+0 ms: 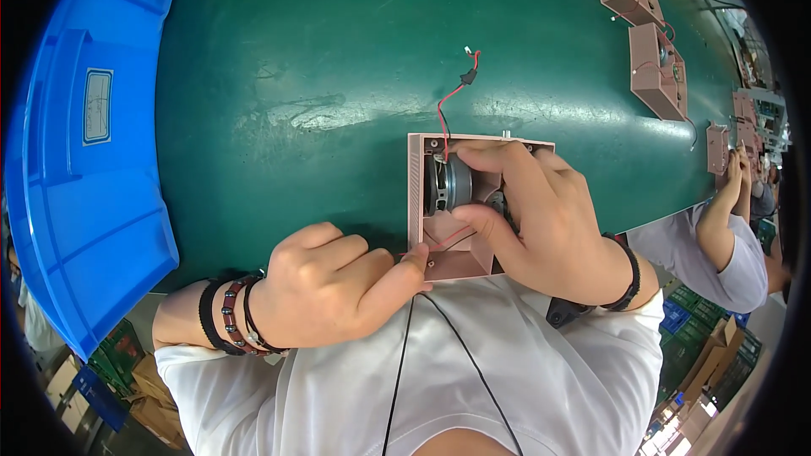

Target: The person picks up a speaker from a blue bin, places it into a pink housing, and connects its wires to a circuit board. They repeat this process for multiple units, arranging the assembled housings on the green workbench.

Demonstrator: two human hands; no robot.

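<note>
A pink open-topped box (460, 267) lies at the table's near edge, right in front of me. Inside its left wall sits a round speaker driver (457, 183) with a metal rim. My right hand (549, 215) reaches over the box from the right, thumb and fingers closed around the speaker; the palm hides the box's right part. At the box's near left corner, my left hand (338, 291) is closed, its fingertips pinching a thin red wire (441, 246) that runs inside. A red and black cable (440, 110) with a small white connector trails over the far wall onto the table.
On the left stands a large blue bin (127, 177) with a paper label. Two similar pink boxes (646, 76) with wired speakers lie at the far right of the green table (279, 51). Beyond them, another person's hands (737, 171) are at work on pink parts.
</note>
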